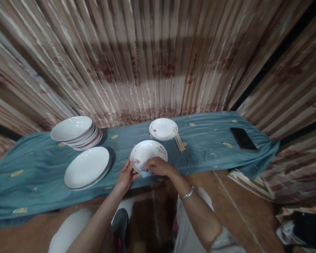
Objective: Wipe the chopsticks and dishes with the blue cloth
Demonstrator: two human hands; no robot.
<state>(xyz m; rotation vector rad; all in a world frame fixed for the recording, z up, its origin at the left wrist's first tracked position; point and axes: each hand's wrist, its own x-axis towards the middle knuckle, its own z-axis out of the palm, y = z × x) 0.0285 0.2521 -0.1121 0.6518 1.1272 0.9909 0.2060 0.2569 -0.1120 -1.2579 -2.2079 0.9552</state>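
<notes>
A white plate with red flowers [144, 149] is tilted up toward me near the table's front edge. My left hand [125, 175] grips its left rim, fingers closed around the edge. My right hand [157, 166] is bunched over the plate's lower part and presses a light blue cloth [146, 172] against it. Part of the cloth hangs over the near rim. Behind this plate lies another flowered plate [163, 128], with several wooden chopsticks [180, 143] beside it on the right.
A stack of white bowls [71, 129] stands at the back left, with a short stack of white plates [87, 168] in front of it. A black phone [243, 138] lies at the right on the blue tablecloth [205, 144]. Pleated curtains [158, 56] hang right behind the table.
</notes>
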